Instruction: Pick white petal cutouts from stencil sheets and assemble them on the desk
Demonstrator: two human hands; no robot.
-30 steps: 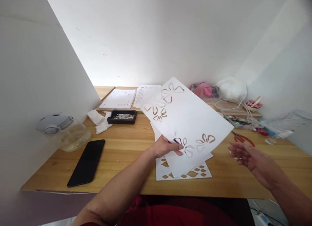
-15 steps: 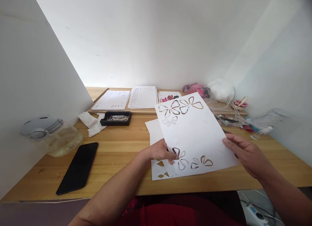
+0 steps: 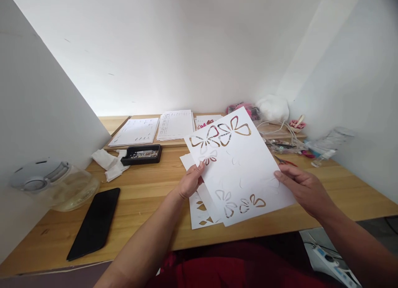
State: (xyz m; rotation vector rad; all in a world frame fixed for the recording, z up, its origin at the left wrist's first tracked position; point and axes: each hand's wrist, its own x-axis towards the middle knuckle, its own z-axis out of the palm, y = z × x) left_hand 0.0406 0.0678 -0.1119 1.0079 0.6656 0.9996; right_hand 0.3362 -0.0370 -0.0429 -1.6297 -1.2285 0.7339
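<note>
A white paper sheet (image 3: 248, 168) with flower-shaped cut-outs is held up, tilted, above the desk. My left hand (image 3: 191, 181) pinches its left edge, thumb on top near a small cut flower. On the opposite edge, my right hand (image 3: 301, 186) grips the sheet between thumb and fingers. A tool with red on it (image 3: 285, 161), perhaps scissors, shows by the right fingers; whether they hold it I cannot tell. Beneath, partly covered, lie other white sheets (image 3: 199, 223) with leaf-like and diamond-shaped holes.
A black phone (image 3: 95, 221) and a glass kettle (image 3: 62, 184) stand at the left. Behind are a black tray (image 3: 141, 154) of small bits, crumpled tissue (image 3: 110, 161) and paper stacks (image 3: 175, 124). Cables (image 3: 292, 136) and a small spray bottle (image 3: 323, 158) lie at the right.
My left hand has moved from the lower cut flowers up to the sheet's left edge. The sheet sits slightly further left in view, and the camera has turned a little right.
</note>
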